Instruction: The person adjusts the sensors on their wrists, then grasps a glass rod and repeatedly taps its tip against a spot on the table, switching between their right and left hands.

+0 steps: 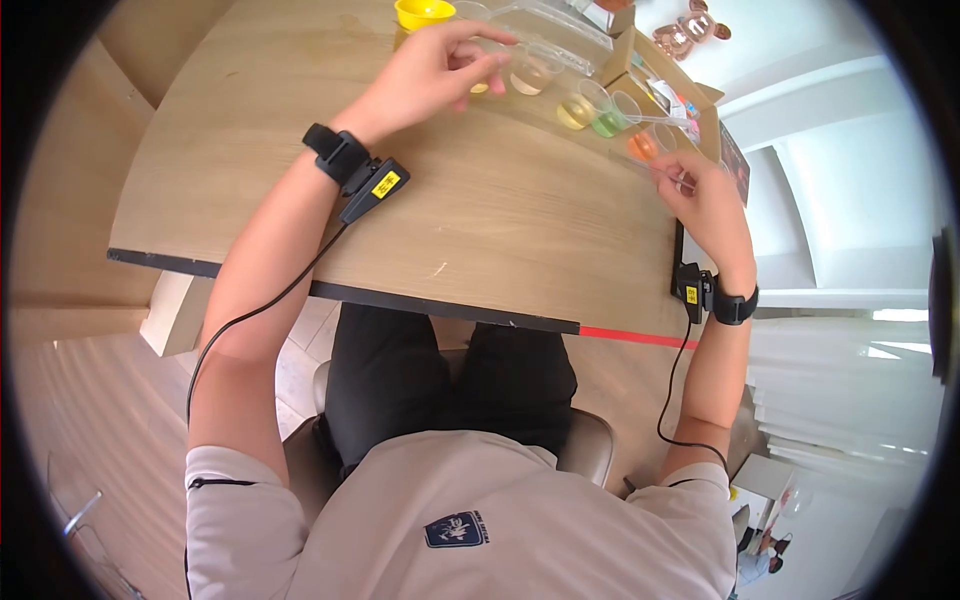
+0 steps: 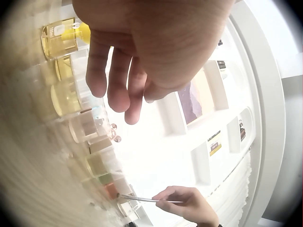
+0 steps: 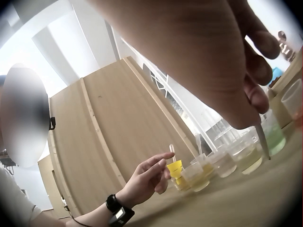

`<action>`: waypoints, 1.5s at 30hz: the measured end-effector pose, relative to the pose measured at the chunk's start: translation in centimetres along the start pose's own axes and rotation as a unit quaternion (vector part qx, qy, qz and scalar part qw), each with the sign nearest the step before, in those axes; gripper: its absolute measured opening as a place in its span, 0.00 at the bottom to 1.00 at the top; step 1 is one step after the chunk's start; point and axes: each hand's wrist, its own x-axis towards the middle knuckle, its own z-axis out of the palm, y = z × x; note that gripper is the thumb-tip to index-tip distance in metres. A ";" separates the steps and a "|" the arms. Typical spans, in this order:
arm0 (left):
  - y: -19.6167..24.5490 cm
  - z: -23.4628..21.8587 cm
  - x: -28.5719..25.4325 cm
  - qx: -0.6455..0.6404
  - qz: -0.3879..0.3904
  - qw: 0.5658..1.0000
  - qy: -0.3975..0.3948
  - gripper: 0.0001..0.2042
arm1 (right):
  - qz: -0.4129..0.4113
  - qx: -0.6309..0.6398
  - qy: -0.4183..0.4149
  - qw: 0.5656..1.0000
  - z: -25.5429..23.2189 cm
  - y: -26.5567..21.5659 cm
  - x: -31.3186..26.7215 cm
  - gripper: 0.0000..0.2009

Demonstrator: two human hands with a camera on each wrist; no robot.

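My right hand [image 1: 705, 205] pinches a slim, pointed silvery tool [image 2: 142, 199] between thumb and fingers. The tool slants down toward the tabletop, its tip in front of the cup of orange liquid [image 1: 642, 146]. Held over the left end of a row of clear cups, my left hand [image 1: 435, 75] has loosely bent fingers and nothing between them. Partly behind it stands a cup of pale liquid [image 1: 530, 80]. Cups of yellow liquid [image 1: 575, 113] and green liquid [image 1: 609, 122] come further right. A yellow cup [image 1: 425, 12] is beyond the left hand.
At the back right is an open cardboard box [image 1: 660, 80] with small items in it. A clear plastic tray [image 1: 550, 40] lies behind the cups. Near the right forearm a dark flat object [image 1: 682, 250] lies at the table edge. The black front edge [image 1: 430, 308] borders my lap.
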 end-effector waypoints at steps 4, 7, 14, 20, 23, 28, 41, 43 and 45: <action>-0.2 -0.2 0.1 0.005 0.008 1.000 0.000 0.17 | -0.095 0.078 0.026 0.992 1.0 -3.4 2.2 0.09; 0.7 0.2 -0.3 0.008 0.010 1.000 0.012 0.16 | -0.180 0.088 -0.025 0.979 3.3 -6.5 5.2 0.09; -0.9 -0.7 0.6 -0.035 0.069 0.996 0.035 0.07 | -0.218 -0.011 -0.060 0.974 5.2 -8.6 6.1 0.10; -1.6 -0.3 0.9 0.011 0.128 0.991 0.041 0.08 | -0.206 -0.028 -0.051 0.977 5.4 -10.0 7.3 0.11; -1.6 -0.3 0.8 -0.010 0.128 0.991 0.045 0.08 | -0.183 -0.021 -0.097 0.978 4.7 -10.5 6.1 0.12; -1.2 -0.5 0.7 -0.027 0.105 0.994 0.026 0.08 | -0.117 0.000 -0.129 0.985 2.3 -9.0 6.0 0.12; -0.8 -0.3 0.4 -0.032 0.080 0.995 0.042 0.07 | -0.087 -0.045 -0.084 0.992 3.5 -7.3 7.2 0.12; -1.0 -0.6 0.5 -0.012 0.074 0.997 0.038 0.06 | -0.099 -0.080 -0.070 0.989 4.5 -6.7 7.0 0.12; -1.5 -0.5 0.7 0.007 0.064 0.997 0.032 0.06 | -0.104 -0.101 -0.046 0.988 5.4 -8.1 5.9 0.12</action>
